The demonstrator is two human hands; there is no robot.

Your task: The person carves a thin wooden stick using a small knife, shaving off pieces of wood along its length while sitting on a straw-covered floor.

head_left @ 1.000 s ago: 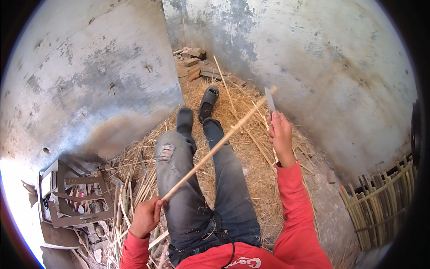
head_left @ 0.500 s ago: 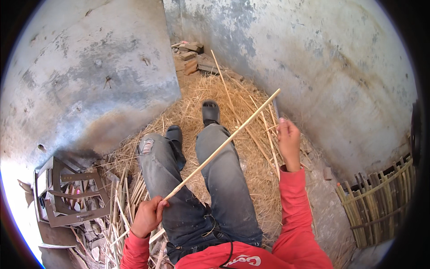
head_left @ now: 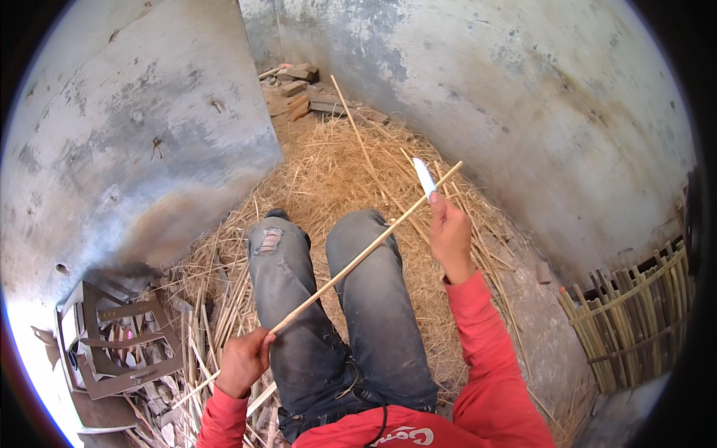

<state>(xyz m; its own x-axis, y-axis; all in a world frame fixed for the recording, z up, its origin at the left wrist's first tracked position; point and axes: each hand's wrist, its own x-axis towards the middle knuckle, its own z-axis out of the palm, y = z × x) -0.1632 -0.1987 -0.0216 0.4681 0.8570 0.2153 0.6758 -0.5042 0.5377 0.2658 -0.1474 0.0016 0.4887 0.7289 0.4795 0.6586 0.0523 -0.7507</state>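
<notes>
A long pale stick, which looks like split bamboo (head_left: pixel 364 252), slants up and to the right across my thighs. Its lower part is in my left hand (head_left: pixel 244 363), closed round it near my left hip. My right hand (head_left: pixel 451 234) grips a knife, its bright blade (head_left: pixel 424 177) pointing up and crossing the stick close to the far end. The handle is hidden in my fingers. Whether the blade touches the stick I cannot tell.
Straw-like shavings (head_left: pixel 314 168) and loose strips cover the floor around my legs. Lower left stands a broken brown frame (head_left: pixel 131 377) beside rubble. A slatted bamboo panel (head_left: pixel 635 321) leans at the right. Bricks (head_left: pixel 299 86) lie in the far corner between worn walls.
My right hand has moved left and slightly down, bringing the knife against or over the stick's far end. My knees have drawn up, covering my shoes. The left hand keeps its hold.
</notes>
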